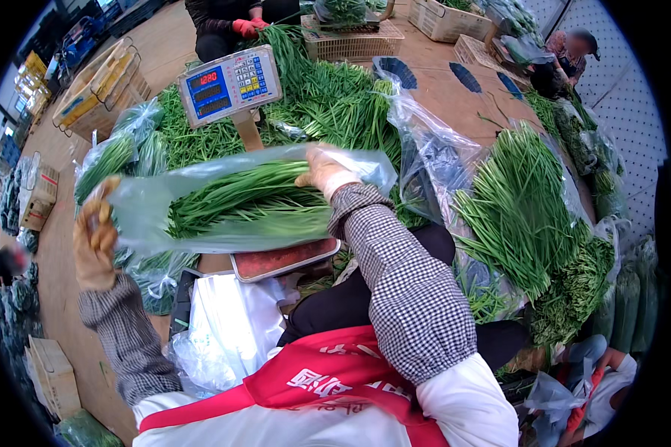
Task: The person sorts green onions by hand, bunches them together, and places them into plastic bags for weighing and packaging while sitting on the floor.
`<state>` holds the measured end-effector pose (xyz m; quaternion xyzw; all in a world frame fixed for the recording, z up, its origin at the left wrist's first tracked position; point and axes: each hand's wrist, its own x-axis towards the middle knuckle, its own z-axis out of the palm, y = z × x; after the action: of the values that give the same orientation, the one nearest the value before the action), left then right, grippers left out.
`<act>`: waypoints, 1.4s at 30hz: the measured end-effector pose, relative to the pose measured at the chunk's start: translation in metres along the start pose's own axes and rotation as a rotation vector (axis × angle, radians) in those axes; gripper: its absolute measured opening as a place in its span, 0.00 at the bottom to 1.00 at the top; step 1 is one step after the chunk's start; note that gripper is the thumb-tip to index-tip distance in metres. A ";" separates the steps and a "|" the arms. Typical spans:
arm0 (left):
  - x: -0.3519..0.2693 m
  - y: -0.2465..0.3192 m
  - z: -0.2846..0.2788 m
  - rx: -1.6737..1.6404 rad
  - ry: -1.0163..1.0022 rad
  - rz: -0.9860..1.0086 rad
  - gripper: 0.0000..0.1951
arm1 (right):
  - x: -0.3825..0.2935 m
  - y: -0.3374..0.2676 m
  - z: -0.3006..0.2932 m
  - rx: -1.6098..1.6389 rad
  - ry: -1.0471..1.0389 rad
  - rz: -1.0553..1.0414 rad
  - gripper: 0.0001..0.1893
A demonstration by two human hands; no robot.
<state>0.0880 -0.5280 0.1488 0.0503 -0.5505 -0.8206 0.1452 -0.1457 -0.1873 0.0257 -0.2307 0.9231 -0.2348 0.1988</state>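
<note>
A long clear plastic bag [140, 215] with leafy green stalks, perhaps garlic chives [246, 193], lies crosswise before me, above a scale's red weighing pan [285, 261]. My right hand [325, 172], in a tan glove, grips the bag near its right end, thumb over the greens. My left hand [96, 240], also gloved, is at the bag's left end with its fingers curled. Blur hides whether it pinches the film. The scale's lit display head [232, 84] stands on a post behind the bag. White plastic bags [229, 329] are stacked near my lap.
Loose greens [335, 106] are heaped beyond the scale. More stalks [528, 207] lie at right on plastic sheeting. Plastic crates [103, 89] stand at far left. A person in red gloves [249, 27] handles greens opposite; other people work at both sides.
</note>
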 end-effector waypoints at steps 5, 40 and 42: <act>0.074 0.000 0.008 0.310 0.106 -0.018 0.22 | -0.017 0.002 -0.069 0.216 0.200 -0.069 0.34; 0.032 -0.592 0.548 1.813 -1.197 0.630 0.14 | -0.501 0.287 -0.023 -0.009 1.080 0.729 0.22; 0.048 -0.587 0.564 1.806 -1.182 0.571 0.35 | -0.501 0.286 -0.024 -0.025 1.046 0.751 0.23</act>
<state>-0.2020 0.1656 -0.1673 -0.3891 -0.9187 0.0495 -0.0462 0.1563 0.3050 0.0245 0.2510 0.9186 -0.2201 -0.2115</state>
